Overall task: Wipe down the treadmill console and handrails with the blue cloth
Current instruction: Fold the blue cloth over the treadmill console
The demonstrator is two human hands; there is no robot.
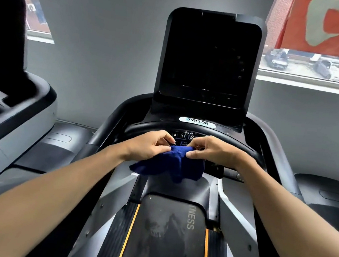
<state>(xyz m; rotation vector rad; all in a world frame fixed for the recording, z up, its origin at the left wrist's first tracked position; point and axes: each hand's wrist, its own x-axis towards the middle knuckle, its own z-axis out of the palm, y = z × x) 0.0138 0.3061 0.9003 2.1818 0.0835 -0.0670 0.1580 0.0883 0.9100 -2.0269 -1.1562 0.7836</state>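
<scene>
Both hands' fingers (167, 148) pinch blue cloth (170, 164) before console (210, 56) (dark screen).

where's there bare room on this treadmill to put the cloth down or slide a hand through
Free: the dark shroud between the belt and the blue cloth; the handrail right of the right hand. Crowded: the button panel, where the left hand and right hand pinch the cloth.

A gym: a Precor treadmill (176, 225) with a dark console screen (210, 60) stands beside a second treadmill (12, 96), facing windows (322, 61).
</scene>
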